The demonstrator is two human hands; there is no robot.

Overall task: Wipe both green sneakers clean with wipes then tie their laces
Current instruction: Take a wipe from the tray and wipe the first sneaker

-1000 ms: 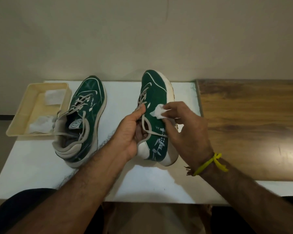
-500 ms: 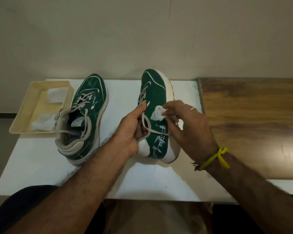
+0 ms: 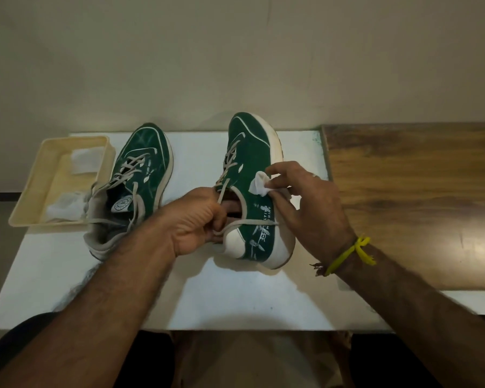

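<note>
Sneakers first: beyond the left fingers' outer side, a cream tray holds white wipes, and the other green sneaker lies beside it, laces loose. The left hand curls round the collar of the tilted sneaker, fingers tucked inside. At the right hand, thumb and fingertips pinch a folded wipe against the green side panel. Wiping looks under way; next likely calls for sweeping toward the toe, left grip steadying.

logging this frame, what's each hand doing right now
Left hand: closed, gripping the collar of the right sneaker.
Right hand: closed, pinching a white wipe against that sneaker's side.
</note>
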